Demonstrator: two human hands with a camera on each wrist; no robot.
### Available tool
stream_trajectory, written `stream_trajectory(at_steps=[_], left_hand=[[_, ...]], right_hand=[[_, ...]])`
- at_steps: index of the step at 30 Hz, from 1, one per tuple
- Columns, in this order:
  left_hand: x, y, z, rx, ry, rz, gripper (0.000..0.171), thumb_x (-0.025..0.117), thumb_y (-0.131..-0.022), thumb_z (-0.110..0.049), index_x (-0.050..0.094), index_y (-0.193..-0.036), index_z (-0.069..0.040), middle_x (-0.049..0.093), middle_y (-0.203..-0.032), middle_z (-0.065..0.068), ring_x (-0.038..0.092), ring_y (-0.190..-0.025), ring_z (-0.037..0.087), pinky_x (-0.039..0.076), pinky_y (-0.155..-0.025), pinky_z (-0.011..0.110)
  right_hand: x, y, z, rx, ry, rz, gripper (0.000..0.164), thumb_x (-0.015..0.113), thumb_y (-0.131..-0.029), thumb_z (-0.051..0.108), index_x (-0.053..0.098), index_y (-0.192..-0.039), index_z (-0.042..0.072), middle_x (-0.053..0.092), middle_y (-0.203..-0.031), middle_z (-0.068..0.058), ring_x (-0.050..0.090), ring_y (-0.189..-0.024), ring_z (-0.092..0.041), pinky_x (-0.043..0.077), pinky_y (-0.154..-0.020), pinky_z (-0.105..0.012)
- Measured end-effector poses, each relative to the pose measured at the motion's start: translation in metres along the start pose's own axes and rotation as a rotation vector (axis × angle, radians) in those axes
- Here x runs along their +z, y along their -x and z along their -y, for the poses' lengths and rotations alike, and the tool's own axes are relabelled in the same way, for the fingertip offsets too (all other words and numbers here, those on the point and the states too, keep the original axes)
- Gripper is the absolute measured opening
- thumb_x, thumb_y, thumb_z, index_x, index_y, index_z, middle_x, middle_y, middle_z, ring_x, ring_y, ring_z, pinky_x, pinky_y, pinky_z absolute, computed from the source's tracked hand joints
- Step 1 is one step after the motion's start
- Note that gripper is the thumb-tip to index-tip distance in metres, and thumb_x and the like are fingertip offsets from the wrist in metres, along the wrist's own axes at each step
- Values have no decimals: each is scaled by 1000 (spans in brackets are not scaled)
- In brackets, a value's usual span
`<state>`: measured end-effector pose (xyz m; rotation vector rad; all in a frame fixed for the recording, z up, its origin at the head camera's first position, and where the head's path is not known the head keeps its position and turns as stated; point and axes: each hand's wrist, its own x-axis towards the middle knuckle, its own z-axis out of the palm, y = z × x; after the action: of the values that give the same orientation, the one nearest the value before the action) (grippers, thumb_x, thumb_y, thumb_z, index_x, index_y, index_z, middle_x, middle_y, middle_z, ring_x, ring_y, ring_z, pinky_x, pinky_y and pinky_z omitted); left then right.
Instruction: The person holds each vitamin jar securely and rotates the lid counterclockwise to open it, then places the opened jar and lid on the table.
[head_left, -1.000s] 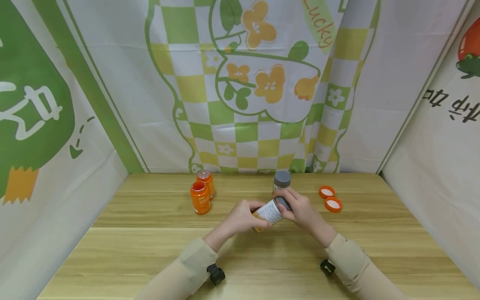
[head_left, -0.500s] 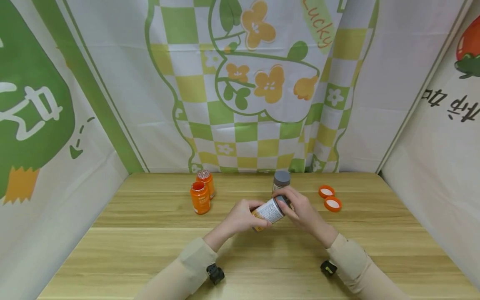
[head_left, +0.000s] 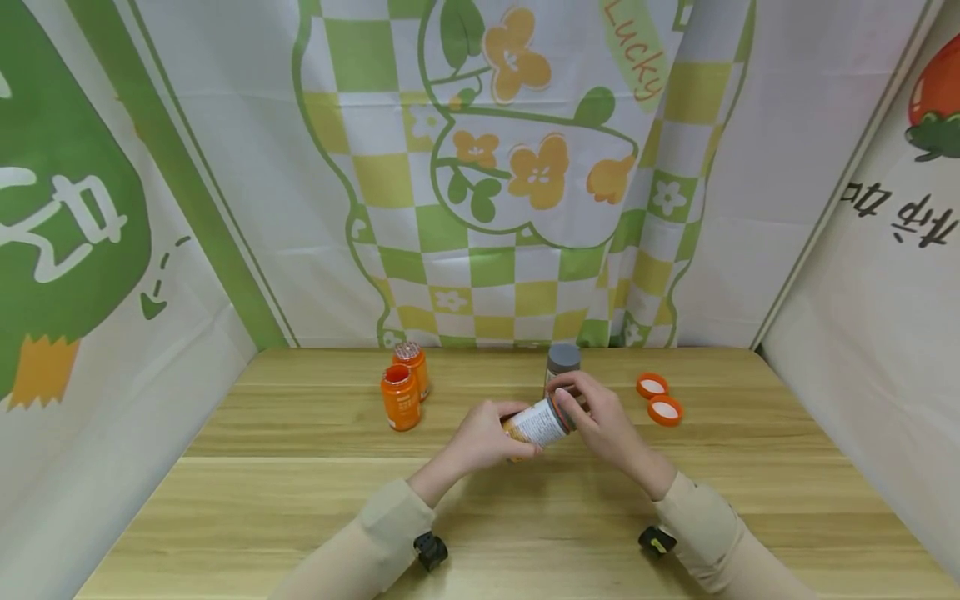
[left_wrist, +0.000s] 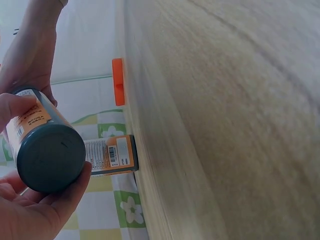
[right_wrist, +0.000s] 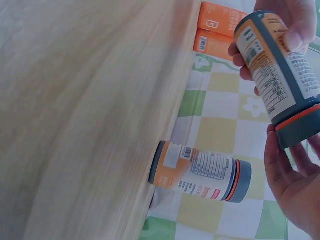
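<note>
My left hand (head_left: pixel 482 438) grips the body of a white-and-orange supplement bottle (head_left: pixel 538 423), held tilted above the table. At the bottle's upper right end, my right hand (head_left: pixel 606 423) has its thumb and fingers curled around the dark grey cap (right_wrist: pixel 301 128). An orange ring shows at the cap's lower edge in the right wrist view. The bottle's round dark base (left_wrist: pixel 51 158) faces the left wrist camera. Behind the hands a matching bottle (right_wrist: pixel 200 172) stands upright on the table with its grey cap on, partly hidden in the head view.
Two orange bottles without lids, a front one (head_left: pixel 401 400) and a rear one (head_left: pixel 412 364), stand together at the back left. Two orange lids (head_left: pixel 665 410) lie inside up at the back right. A printed curtain (head_left: pixel 495 275) hangs behind the wooden table (head_left: pixel 300 500).
The right thumb and fingers have shifted around the cap, showing more of its orange ring. The bottle has turned slightly in the left hand. Everything on the table stays put.
</note>
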<state>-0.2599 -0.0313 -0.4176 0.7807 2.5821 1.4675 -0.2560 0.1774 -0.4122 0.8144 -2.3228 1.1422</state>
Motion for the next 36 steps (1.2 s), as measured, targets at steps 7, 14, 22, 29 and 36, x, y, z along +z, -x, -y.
stream_trajectory(at_steps=[7,14,22,29,36], left_hand=[[0,2,-4,-12,-39,-34,53,83,-63,-23,68,-113,-11,69,-91,3,57,-72,12,48,-59,25],[0,3,-4,-6,-73,-83,56,83,-64,-25,67,-116,-11,69,-97,2,57,-74,10,48,-62,24],[0,4,-3,-8,-98,-115,56,83,-64,-23,66,-117,-13,69,-99,2,58,-74,10,49,-62,24],[-2,5,-4,27,-132,-142,57,83,-63,-22,67,-116,-11,70,-100,4,58,-74,10,48,-62,23],[-3,5,-5,31,-132,-143,56,83,-63,-22,67,-115,-11,70,-101,4,58,-74,11,48,-61,24]], right_hand=[[0,-2,5,117,-44,-6,21,48,-99,22,62,-109,9,66,-104,-4,64,-84,-14,53,-63,-26],[-3,-2,12,293,-48,47,32,47,-99,34,59,-116,10,66,-107,-5,63,-82,-16,53,-61,-31],[-3,-2,15,471,-102,104,38,46,-98,41,55,-120,12,65,-112,-15,63,-80,-16,55,-62,-42],[-6,-1,14,505,-152,140,38,49,-97,41,56,-121,12,63,-115,-17,63,-85,-18,55,-65,-41],[-11,-3,20,486,-155,166,37,50,-97,34,56,-124,8,62,-114,-18,63,-86,-21,55,-66,-41]])
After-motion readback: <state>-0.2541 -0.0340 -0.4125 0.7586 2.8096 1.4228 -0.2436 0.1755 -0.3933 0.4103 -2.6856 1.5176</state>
